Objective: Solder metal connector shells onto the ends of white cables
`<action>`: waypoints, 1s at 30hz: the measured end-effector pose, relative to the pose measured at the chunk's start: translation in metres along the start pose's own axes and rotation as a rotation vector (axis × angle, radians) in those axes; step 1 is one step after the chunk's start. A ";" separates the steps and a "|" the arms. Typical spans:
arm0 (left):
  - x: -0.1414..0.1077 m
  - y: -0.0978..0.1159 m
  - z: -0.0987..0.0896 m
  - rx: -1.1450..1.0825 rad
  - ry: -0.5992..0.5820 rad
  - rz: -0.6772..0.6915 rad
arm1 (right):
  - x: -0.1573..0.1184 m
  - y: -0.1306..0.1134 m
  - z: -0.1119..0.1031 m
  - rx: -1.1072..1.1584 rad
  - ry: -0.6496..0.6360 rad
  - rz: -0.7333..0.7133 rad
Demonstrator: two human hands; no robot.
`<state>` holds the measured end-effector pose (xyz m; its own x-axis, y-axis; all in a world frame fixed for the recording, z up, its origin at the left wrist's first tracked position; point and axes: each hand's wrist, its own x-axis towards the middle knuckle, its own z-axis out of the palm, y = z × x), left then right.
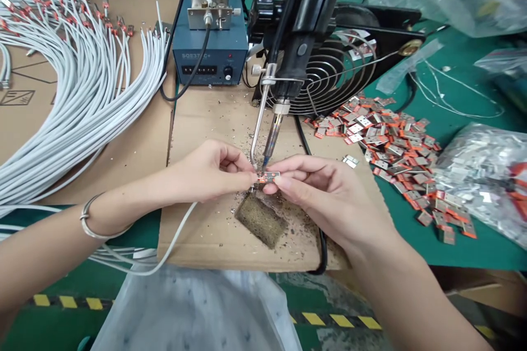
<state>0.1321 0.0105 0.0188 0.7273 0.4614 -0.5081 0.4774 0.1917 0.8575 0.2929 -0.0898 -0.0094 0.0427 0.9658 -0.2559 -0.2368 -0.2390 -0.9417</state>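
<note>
Pinched in my right hand (317, 186) is a USB connector (272, 176), a small metal plug with orange-red parts. My left hand (214, 173) closes its thumb and fingers on the end of a white cable (181, 225), which hangs down from it in a loop. The cable end meets the connector between my fingertips. Right above this joint is the tip of a soldering iron (269, 145), clamped pointing down. Beside it the bent solder feed tube (258, 131) ends close to my fingers. A brown sponge (261, 219) lies just below my hands.
White cables (82, 93) lie bundled at left, some ending in connectors. A blue solder feeder box (209, 55) stands behind my hands, with a round fan (325, 77) to its right. Loose connectors (395, 148) are heaped at right by a plastic bag (489, 170). Cardboard (197, 247) covers the work spot.
</note>
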 end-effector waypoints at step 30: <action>-0.002 0.002 -0.004 0.068 -0.016 -0.028 | 0.002 -0.005 0.006 -0.042 0.044 0.031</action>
<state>0.1299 0.0131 0.0220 0.7204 0.4431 -0.5335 0.5297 0.1449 0.8357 0.2886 -0.0865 -0.0044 0.0792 0.9528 -0.2932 -0.1975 -0.2733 -0.9414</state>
